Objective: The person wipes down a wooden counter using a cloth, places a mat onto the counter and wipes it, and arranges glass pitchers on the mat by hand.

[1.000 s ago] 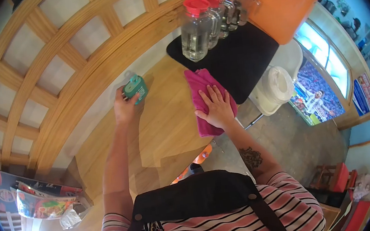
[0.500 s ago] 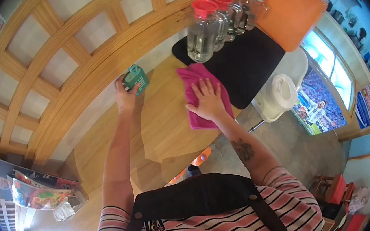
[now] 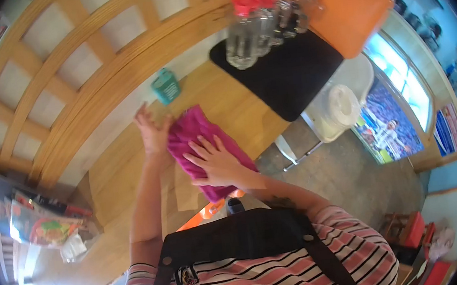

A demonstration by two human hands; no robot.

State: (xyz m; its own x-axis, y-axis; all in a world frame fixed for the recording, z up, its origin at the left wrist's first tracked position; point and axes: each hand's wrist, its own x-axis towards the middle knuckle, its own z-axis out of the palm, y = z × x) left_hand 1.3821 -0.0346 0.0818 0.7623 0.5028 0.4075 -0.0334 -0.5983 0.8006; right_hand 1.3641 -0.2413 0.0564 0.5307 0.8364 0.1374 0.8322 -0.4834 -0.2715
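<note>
Under my right hand (image 3: 217, 163) a magenta cloth (image 3: 190, 127) lies spread on the wooden table (image 3: 125, 170); the hand rests flat on it with fingers apart. My left hand (image 3: 153, 132) is just left of the cloth's far corner, its fingers spread and holding nothing. Slightly beyond that hand stands a small teal container (image 3: 166, 87) with a loop at its top and pale lettering, near the wall side of the table. Whether the left fingers touch the cloth's edge I cannot tell.
Glass jugs with red lids (image 3: 247, 32) stand on a black mat (image 3: 283, 75) at the far right. Behind them leans an orange board (image 3: 351, 10). A white bin (image 3: 342, 108) is beside the table. Magazines (image 3: 47, 222) lie at the left. A wooden lattice (image 3: 80, 58) runs along the back.
My left hand has let go of the teal container and drawn back toward me. My right hand has slid the magenta cloth leftward and nearer, away from the mat.
</note>
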